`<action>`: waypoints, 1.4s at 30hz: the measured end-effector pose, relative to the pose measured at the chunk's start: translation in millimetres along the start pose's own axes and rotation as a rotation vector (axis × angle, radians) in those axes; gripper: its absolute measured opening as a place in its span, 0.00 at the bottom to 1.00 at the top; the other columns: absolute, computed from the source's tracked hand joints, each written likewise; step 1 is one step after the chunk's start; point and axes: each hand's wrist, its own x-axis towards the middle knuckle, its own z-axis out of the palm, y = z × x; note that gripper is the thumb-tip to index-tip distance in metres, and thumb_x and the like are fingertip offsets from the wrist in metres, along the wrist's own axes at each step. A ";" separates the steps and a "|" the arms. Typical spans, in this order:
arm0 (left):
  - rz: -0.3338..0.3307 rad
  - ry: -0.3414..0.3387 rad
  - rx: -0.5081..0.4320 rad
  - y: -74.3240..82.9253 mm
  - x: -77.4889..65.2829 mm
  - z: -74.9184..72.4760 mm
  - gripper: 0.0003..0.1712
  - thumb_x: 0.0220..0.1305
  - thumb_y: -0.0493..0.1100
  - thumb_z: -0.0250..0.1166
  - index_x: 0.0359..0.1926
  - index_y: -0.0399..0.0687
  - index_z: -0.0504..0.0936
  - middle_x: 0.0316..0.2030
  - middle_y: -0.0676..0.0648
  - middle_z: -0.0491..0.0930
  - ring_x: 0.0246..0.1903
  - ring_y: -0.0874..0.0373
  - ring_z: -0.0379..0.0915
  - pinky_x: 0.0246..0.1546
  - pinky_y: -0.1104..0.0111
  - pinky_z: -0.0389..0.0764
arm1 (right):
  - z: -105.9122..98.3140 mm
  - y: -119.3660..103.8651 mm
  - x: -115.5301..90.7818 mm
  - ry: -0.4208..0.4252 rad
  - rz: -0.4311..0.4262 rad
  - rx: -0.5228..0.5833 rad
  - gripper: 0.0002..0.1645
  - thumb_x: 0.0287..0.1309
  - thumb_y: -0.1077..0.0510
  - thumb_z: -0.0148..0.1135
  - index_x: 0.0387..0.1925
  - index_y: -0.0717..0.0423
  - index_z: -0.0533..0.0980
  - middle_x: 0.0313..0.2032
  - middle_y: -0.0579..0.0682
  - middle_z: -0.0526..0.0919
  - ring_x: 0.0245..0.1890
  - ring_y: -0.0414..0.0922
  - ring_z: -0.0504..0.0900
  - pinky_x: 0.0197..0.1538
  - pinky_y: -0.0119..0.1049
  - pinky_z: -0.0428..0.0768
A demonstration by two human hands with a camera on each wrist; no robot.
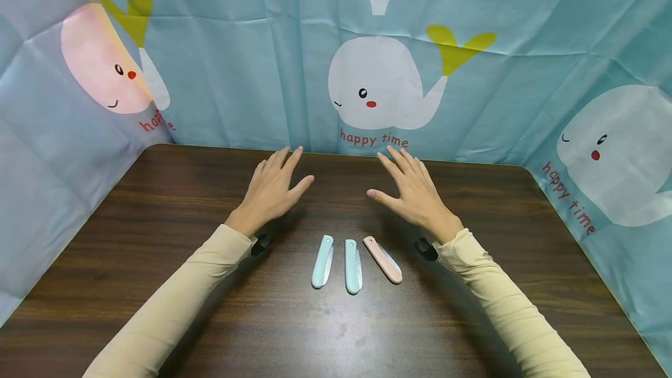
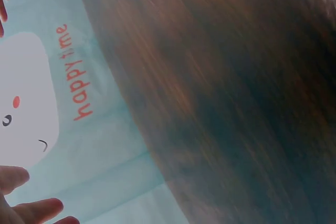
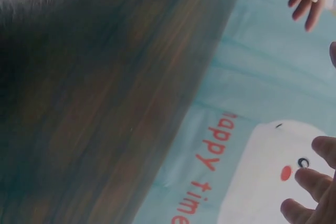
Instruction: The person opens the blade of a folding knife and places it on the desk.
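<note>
Three small folding knives lie side by side on the dark wooden table (image 1: 252,319). The left one is a light blue folding knife (image 1: 322,262), the middle one another light blue folding knife (image 1: 351,267), and the right one a pink folding knife (image 1: 383,260), slanted the other way. Each shows a pale blade along its handle. Beyond them, toward the table's far edge, my left hand (image 1: 270,188) spreads its fingers and holds nothing. My right hand (image 1: 415,194) is likewise spread, with nothing in it. Neither hand touches a knife. Both wrist views show only some fingertips of the wearing hand.
A light blue curtain (image 1: 283,74) with whale prints and "happy time" lettering hangs behind the table and along both sides. Dark wrist cameras sit under both cuffs. Light glares off the table's near middle.
</note>
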 end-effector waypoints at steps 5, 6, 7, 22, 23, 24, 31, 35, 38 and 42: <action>0.020 0.019 0.000 4.3 -6.8 -2.2 0.42 0.72 0.65 0.50 0.78 0.51 0.52 0.75 0.35 0.54 0.74 0.38 0.49 0.72 0.41 0.51 | -0.4 -9.1 -5.7 -0.008 -0.019 0.000 0.50 0.60 0.32 0.61 0.76 0.45 0.56 0.78 0.50 0.53 0.78 0.56 0.48 0.76 0.61 0.46; 0.026 0.022 0.000 5.2 -7.9 -2.2 0.42 0.72 0.64 0.50 0.78 0.51 0.53 0.75 0.35 0.55 0.74 0.38 0.50 0.72 0.41 0.52 | -0.6 -10.9 -6.7 -0.009 -0.023 -0.002 0.49 0.60 0.32 0.61 0.76 0.45 0.56 0.78 0.50 0.53 0.78 0.56 0.48 0.76 0.61 0.46; 0.030 0.023 -0.001 6.2 -9.2 -2.1 0.42 0.72 0.64 0.50 0.77 0.51 0.53 0.75 0.35 0.55 0.74 0.38 0.50 0.72 0.41 0.52 | -0.8 -12.7 -7.8 -0.010 -0.028 -0.003 0.49 0.60 0.32 0.61 0.76 0.44 0.56 0.78 0.50 0.52 0.78 0.56 0.48 0.76 0.61 0.46; 0.048 0.016 -0.022 13.1 -29.7 -7.1 0.41 0.72 0.64 0.52 0.77 0.51 0.54 0.74 0.36 0.57 0.72 0.38 0.54 0.72 0.42 0.54 | -0.6 -38.8 -21.4 -0.044 -0.111 0.048 0.50 0.59 0.32 0.62 0.76 0.43 0.55 0.77 0.49 0.54 0.78 0.54 0.50 0.77 0.57 0.49; 0.053 0.016 -0.024 13.8 -31.1 -7.2 0.41 0.72 0.64 0.52 0.77 0.51 0.54 0.74 0.36 0.57 0.72 0.38 0.55 0.71 0.42 0.54 | -0.5 -39.7 -22.2 -0.044 -0.117 0.053 0.50 0.59 0.33 0.62 0.76 0.44 0.56 0.77 0.49 0.54 0.78 0.54 0.50 0.76 0.57 0.50; 0.059 0.017 -0.026 14.5 -32.4 -7.1 0.41 0.72 0.64 0.52 0.77 0.50 0.55 0.74 0.36 0.57 0.72 0.37 0.55 0.71 0.42 0.54 | -0.3 -40.5 -23.2 -0.044 -0.123 0.055 0.50 0.59 0.33 0.62 0.76 0.44 0.56 0.77 0.50 0.55 0.78 0.54 0.51 0.76 0.57 0.50; 0.094 0.018 -0.027 19.7 -41.2 -7.4 0.42 0.71 0.63 0.54 0.77 0.50 0.55 0.73 0.36 0.59 0.70 0.36 0.58 0.71 0.42 0.56 | 0.9 -45.8 -28.5 -0.040 -0.146 0.057 0.49 0.59 0.33 0.63 0.75 0.45 0.58 0.76 0.51 0.57 0.77 0.54 0.53 0.76 0.56 0.52; 0.098 0.009 -0.030 22.6 -47.0 -8.5 0.42 0.71 0.63 0.55 0.77 0.50 0.55 0.73 0.36 0.59 0.70 0.36 0.58 0.70 0.41 0.57 | 2.1 -49.5 -31.4 -0.039 -0.159 0.065 0.49 0.58 0.34 0.64 0.75 0.46 0.59 0.76 0.51 0.58 0.77 0.54 0.54 0.75 0.56 0.54; 0.106 0.003 -0.033 24.3 -51.0 -9.3 0.41 0.71 0.63 0.55 0.77 0.51 0.56 0.73 0.36 0.59 0.70 0.36 0.58 0.70 0.41 0.57 | 3.2 -52.8 -33.6 -0.048 -0.163 0.074 0.49 0.58 0.34 0.64 0.75 0.46 0.58 0.76 0.50 0.58 0.77 0.53 0.53 0.75 0.56 0.54; 0.122 -0.003 -0.033 25.9 -56.7 -10.1 0.41 0.70 0.62 0.56 0.76 0.50 0.58 0.72 0.36 0.62 0.69 0.36 0.60 0.69 0.41 0.59 | 4.6 -56.9 -36.0 -0.067 -0.159 0.099 0.49 0.59 0.33 0.63 0.75 0.45 0.58 0.76 0.47 0.57 0.78 0.53 0.52 0.76 0.54 0.53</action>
